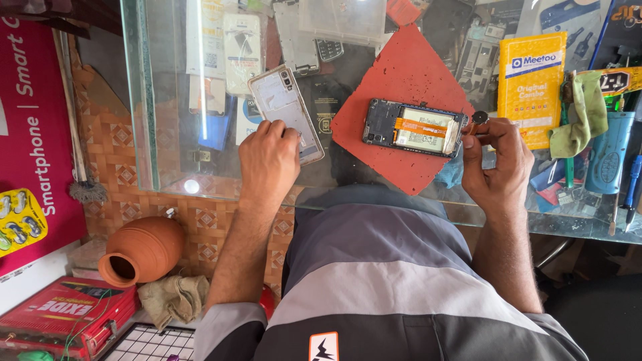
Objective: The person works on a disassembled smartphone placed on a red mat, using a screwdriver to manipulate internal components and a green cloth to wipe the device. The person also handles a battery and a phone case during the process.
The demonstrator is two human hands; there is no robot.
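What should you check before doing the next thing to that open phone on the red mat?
1. Open phone lies flat on red mat: ok.
2. Right hand pinches a small dark round part: ok.
3. Left hand rests on the back cover: ok.
4. Orange ribbon cable undamaged: cannot tell.
5. Loose screws on mat: cannot tell.

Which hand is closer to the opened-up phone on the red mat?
The right hand. It holds a small dark round part right at the end of the open phone. The left hand rests on the pale back cover, away from it.
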